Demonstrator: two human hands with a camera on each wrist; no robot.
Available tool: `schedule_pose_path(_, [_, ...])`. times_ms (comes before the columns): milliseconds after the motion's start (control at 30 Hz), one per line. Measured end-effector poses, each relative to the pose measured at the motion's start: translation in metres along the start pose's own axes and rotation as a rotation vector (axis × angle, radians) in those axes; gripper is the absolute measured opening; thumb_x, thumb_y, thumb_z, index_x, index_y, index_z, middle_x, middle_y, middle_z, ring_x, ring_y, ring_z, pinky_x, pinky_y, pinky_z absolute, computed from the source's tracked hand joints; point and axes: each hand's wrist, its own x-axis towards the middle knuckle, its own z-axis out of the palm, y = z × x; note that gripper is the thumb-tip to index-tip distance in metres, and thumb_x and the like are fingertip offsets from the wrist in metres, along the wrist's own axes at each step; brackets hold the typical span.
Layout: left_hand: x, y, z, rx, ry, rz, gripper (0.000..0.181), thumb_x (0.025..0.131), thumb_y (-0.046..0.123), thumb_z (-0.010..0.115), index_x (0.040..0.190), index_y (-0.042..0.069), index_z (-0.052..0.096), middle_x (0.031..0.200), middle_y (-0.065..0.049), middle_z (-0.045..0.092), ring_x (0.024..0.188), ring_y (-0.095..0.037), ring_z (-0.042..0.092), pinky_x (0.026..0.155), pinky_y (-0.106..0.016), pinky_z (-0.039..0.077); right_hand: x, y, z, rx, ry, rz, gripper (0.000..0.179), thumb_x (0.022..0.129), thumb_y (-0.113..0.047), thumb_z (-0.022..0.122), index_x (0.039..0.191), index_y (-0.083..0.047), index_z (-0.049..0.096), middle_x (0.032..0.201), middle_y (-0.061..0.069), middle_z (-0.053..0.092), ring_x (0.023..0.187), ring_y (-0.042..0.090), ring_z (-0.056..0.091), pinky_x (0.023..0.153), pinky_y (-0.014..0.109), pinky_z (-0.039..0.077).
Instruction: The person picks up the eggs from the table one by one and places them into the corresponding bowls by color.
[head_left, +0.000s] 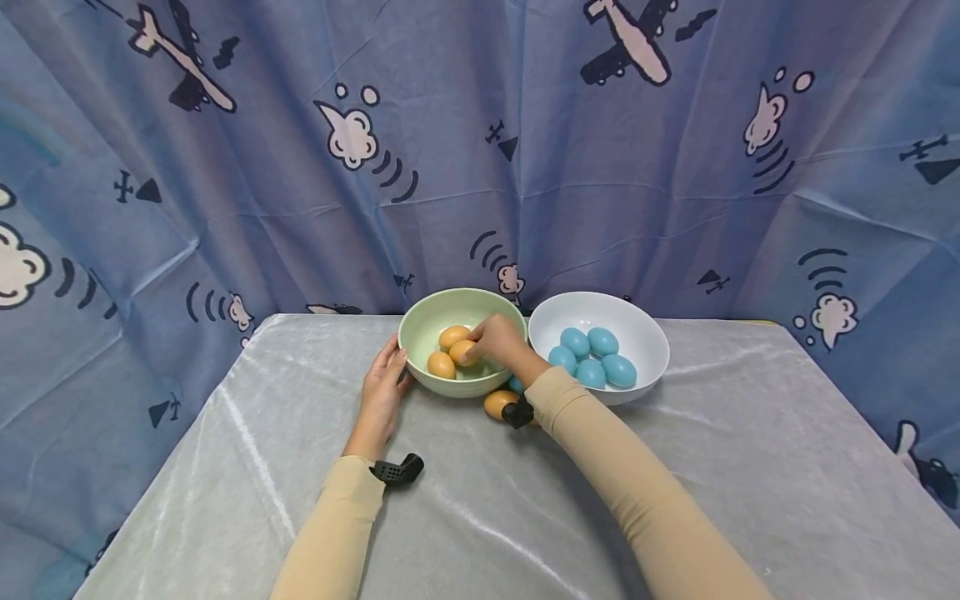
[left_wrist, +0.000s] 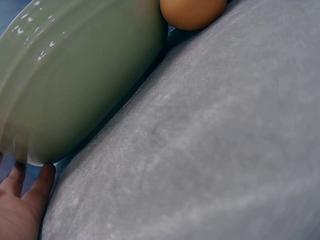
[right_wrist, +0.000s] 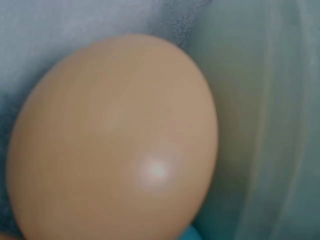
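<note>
My left hand [head_left: 384, 392] rests extended fingers against the left side of the green bowl [head_left: 420, 367]. In the left wrist view, fingertips [left_wrist: 46, 172] touch the bowl's outer wall. Reaching over the bowl's right rim, my right hand [head_left: 501, 340] pinches a brown egg [head_left: 464, 353] low inside. Two other brown eggs, one behind [head_left: 453, 336] and one in front [head_left: 441, 365], lie in the bowl. Another brown egg [head_left: 498, 405] sits on the table beneath my right wrist and fills much of the right wrist view.
A white bowl [head_left: 655, 358] holding several blue eggs [head_left: 618, 371] stands right of the green one. Partly hidden by my right arm, a blue egg [head_left: 515, 385] lies between the bowls. Grey cloth covers the table [head_left: 465, 533]; a patterned blue curtain [head_left: 450, 150] hangs behind.
</note>
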Motion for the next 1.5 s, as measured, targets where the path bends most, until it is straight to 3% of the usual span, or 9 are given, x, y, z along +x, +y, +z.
schedule_pose_path(533, [0.000,-0.001,-0.001,0.004,0.000,-0.006,0.056,0.105,0.022,0.050,0.157,0.013,0.031,0.165,-0.005,0.026,0.151,-0.020,0.029,0.122,-0.042,0.031,-0.003,0.000,-0.002,0.013,-0.042,0.012,0.039,0.073,-0.013,0.088,0.109,0.000,0.076,0.110,0.012,0.076,0.112,0.027,0.065,0.100,0.034,0.053])
schedule_pose_path(800, [-0.002,0.000,0.001,0.006,-0.007,-0.018,0.057,0.105,0.022,0.050,0.157,0.014,0.029,0.166,-0.005,0.024,0.152,-0.020,0.027,0.123,-0.043,0.030,-0.013,0.004,-0.013,0.233,0.044,-0.025,0.038,0.079,-0.017,0.083,0.114,-0.003,0.075,0.114,0.011,0.075,0.121,0.026,0.063,0.108,0.038,0.048])
schedule_pose_path(967, [-0.003,0.000,0.002,-0.002,0.001,-0.002,0.056,0.105,0.021,0.051,0.157,0.013,0.031,0.165,-0.006,0.026,0.151,-0.020,0.028,0.122,-0.042,0.031,-0.031,-0.002,-0.031,0.311,0.061,-0.067,0.040,0.081,-0.021,0.083,0.117,-0.007,0.074,0.114,0.009,0.075,0.115,0.024,0.067,0.105,0.039,0.050])
schedule_pose_path(1167, [-0.002,-0.001,0.000,-0.012,-0.001,0.008,0.056,0.105,0.022,0.051,0.157,0.012,0.031,0.165,-0.005,0.026,0.151,-0.019,0.028,0.122,-0.042,0.030,-0.059,-0.006,-0.045,0.386,0.039,-0.049,0.039,0.079,-0.024,0.085,0.114,-0.009,0.076,0.111,0.007,0.076,0.114,0.020,0.068,0.100,0.035,0.054])
schedule_pose_path(1500, [-0.002,0.001,0.000,-0.003,-0.016,0.017,0.056,0.105,0.022,0.049,0.157,0.011,0.029,0.165,-0.007,0.026,0.151,-0.020,0.028,0.122,-0.043,0.030,-0.109,0.017,-0.053,0.428,0.013,-0.057,0.039,0.083,-0.018,0.080,0.119,-0.005,0.073,0.118,0.011,0.073,0.115,0.023,0.068,0.099,0.033,0.055])
